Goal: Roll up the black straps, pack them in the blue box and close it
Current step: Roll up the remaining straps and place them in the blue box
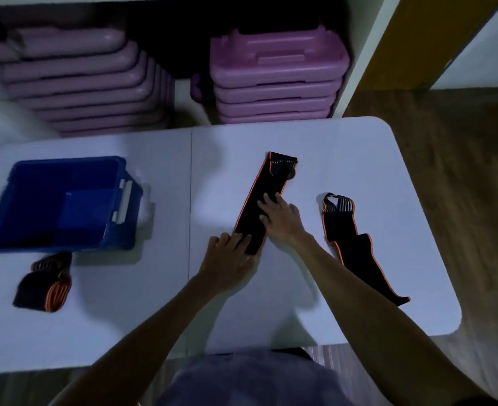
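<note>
A black strap with orange edging (266,189) lies flat and stretched out on the white table (344,148), slanting away from me. My left hand (227,260) rests with its fingers on the strap's near end. My right hand (281,215) presses flat on the strap's middle. A second black strap (356,250) lies loose and unrolled to the right. The open blue box (63,203) stands at the left, and its inside looks bare. In front of the box lies a rolled-up black strap (44,284).
Stacks of purple plastic cases (277,74) fill a shelf behind the table. The table's right edge is rounded, with wooden floor (461,171) beyond it. A seam runs down the table's middle.
</note>
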The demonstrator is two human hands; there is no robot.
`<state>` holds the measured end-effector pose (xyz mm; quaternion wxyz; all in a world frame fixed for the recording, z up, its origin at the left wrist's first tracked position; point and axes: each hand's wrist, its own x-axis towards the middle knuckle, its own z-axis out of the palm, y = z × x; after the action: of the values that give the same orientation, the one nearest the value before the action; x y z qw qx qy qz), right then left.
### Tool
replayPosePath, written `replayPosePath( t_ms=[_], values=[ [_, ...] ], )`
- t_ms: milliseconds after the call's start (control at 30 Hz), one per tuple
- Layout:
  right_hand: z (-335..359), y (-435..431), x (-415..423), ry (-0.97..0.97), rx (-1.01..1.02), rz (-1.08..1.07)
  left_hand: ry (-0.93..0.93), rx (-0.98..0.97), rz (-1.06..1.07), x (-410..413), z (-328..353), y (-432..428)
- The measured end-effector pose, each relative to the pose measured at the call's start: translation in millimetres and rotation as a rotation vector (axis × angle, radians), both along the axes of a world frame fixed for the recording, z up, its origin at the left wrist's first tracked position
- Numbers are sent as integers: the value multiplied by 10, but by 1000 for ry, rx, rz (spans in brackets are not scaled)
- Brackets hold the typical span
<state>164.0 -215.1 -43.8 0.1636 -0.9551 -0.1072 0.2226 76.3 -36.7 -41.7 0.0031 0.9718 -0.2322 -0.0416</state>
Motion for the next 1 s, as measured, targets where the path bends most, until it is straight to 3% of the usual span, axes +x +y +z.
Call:
replayPosePath(
  t_ms=[167,367,467,600,733,800,900,1000],
  values=[
    [-106,198,-394,-99,22,215,108,-146,27,-536,10,26],
    [-165,253,-952,-174,116,240,326,-348,213,-882,96,66],
    [-66,235,-927,-283,321,44,224,-379,383,-713,160,168],
    [117,92,-563,-332,296,-183,63,-519,464,-78,199,309],
    [184,107,-165,-157,34,-26,71,-342,267,427,180,325],
    [148,167,-64,-172,2,26,89,-263,207,536,145,302],
    [129,239,-1,-249,151,-23,12,-278,177,590,83,287],
    [214,288,17,-214,446,-193,-158,-411,185,686,99,347]
  ],
)
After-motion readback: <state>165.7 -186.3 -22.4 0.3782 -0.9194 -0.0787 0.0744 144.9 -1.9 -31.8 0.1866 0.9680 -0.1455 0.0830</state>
